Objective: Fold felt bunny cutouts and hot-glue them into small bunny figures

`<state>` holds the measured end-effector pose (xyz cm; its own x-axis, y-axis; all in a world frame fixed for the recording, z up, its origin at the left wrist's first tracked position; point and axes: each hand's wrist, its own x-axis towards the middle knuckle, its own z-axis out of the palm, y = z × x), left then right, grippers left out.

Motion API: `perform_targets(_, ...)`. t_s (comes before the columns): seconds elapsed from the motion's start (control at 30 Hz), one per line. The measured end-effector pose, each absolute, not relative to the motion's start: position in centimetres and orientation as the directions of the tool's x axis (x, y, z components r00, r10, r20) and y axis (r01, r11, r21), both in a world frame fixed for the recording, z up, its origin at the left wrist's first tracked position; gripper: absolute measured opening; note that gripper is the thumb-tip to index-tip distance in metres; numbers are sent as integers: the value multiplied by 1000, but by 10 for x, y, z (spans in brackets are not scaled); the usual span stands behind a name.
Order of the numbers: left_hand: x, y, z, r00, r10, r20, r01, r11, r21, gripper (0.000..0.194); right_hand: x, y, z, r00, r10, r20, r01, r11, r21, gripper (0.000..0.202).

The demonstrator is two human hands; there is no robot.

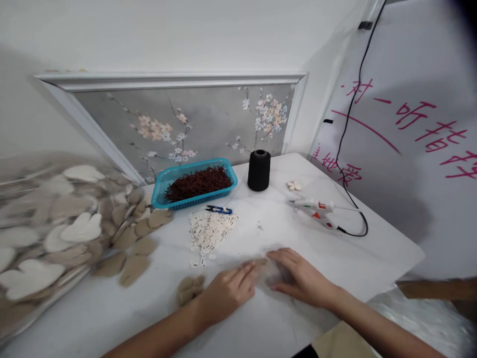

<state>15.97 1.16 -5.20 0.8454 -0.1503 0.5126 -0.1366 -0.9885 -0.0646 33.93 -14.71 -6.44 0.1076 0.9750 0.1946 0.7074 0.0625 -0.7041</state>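
Note:
My left hand [225,291] and my right hand [298,278] rest on the white table [372,248], fingertips meeting over a small tan piece [261,261] that is blurred and mostly hidden under them. Whether either hand grips it I cannot tell. A few tan felt pieces [190,290] lie just left of my left hand. Beyond the hands lies a heap of small white tags [208,231].
A blue basket [166,191] of dark red strands, blue snips [218,210], a black thread spool [259,170], a small cream flower piece [294,186] and a corded glue gun [316,210] lie further back. Many tan and cream heart shapes [74,228] spill from a clear bag at left.

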Motion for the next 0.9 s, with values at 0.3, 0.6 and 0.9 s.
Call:
perform_targets(0.3,155,41,28,627,770,-117,145,32,989,38,318,-64,10,280,960,14,-119,49,-992,35)
perform_targets(0.6,120,48,69,647,762,-30,33,11,999,33,287,-42,69,255,962,97,-106,127,-986,26)
perform_targets(0.9,108,46,76,687,727,-14,-28,45,999,24,281,-40,64,187,971,151,-204,189,-960,20)
